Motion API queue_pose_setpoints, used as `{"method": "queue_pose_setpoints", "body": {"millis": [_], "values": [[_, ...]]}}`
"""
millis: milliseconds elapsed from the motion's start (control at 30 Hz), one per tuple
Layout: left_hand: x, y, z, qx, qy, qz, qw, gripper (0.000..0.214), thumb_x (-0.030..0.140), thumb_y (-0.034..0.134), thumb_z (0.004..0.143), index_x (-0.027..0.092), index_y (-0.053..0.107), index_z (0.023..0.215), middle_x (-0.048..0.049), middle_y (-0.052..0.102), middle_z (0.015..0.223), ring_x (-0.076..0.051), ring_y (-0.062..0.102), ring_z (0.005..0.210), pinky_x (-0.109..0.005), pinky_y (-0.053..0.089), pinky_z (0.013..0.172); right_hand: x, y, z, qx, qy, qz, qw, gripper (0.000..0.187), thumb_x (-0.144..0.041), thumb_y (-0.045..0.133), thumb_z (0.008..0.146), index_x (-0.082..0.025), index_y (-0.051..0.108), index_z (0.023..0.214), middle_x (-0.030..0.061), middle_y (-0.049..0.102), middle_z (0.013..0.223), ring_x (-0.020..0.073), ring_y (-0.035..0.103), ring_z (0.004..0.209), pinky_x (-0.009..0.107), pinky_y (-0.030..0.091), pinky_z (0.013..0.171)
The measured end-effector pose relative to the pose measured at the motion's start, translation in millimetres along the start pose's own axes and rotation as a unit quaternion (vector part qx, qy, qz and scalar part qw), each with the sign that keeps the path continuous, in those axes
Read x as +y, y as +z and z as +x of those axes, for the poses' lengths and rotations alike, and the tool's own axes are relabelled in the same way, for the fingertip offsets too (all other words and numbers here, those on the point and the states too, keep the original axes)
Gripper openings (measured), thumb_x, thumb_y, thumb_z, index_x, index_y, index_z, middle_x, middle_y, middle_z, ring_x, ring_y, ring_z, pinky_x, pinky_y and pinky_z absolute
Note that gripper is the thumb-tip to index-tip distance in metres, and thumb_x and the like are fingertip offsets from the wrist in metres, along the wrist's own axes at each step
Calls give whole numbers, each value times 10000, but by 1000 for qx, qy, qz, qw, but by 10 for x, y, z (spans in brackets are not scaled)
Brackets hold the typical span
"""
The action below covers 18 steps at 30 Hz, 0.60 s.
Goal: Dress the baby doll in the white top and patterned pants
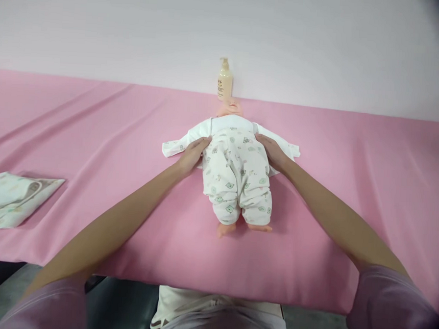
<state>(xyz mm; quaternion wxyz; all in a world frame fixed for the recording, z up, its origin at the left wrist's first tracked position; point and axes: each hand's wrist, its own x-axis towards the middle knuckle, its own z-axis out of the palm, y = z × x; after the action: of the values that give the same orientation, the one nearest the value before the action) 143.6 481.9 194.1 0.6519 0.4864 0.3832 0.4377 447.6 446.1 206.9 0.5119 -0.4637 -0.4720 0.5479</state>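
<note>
A baby doll (232, 106) lies on its back, dressed in a white long-sleeved top (231, 121) and white patterned baby pants (238, 160) drawn up high over its middle. Its feet point toward me and its sleeves spread to both sides. My left hand (195, 153) is at the left side of the waistband, fingertips closed on the cloth. On the opposite side, my right hand (273, 151) grips the waistband, its fingertips partly hidden by the fabric.
A pump bottle (225, 81) stands just beyond the doll's head, near the pale wall (321, 52). At the left lies a folded patterned cloth (15, 198). Pink cloth (310, 267) covers the table, with its front edge close to my body. A dark seat (124, 304) shows below.
</note>
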Motion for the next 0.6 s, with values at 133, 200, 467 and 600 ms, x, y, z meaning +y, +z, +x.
{"method": "queue_pose_setpoints", "body": {"millis": [133,200,467,600], "values": [[257,-119,64,4,67,117,991,366,539,876,941,216,731,850,-19,657,815,-189,642,762,-296,536,702,-104,-157,142,-17,-55,-80,995,604,-814,943,808,-260,702,821,-19,682,817,192,601,786,327,546,749],[416,-77,95,9,111,187,976,360,515,836,974,213,697,835,-19,619,806,-180,588,746,-289,493,684,-256,-95,174,-43,-93,-142,985,609,-814,910,853,-248,694,795,-12,650,797,180,566,766,320,499,723],[531,176,415,93,135,290,943,360,461,731,1101,216,614,863,-36,588,855,-219,563,860,-348,515,863,-596,277,467,-2,-113,-221,969,454,-625,933,928,-242,700,855,-16,607,773,190,555,832,298,486,780],[314,169,429,140,75,262,952,363,491,735,1103,228,653,868,-46,609,854,-260,591,936,-378,532,966,-303,217,482,100,-53,-222,969,487,-622,863,983,-250,627,774,-11,596,787,198,566,847,313,520,840]]}}
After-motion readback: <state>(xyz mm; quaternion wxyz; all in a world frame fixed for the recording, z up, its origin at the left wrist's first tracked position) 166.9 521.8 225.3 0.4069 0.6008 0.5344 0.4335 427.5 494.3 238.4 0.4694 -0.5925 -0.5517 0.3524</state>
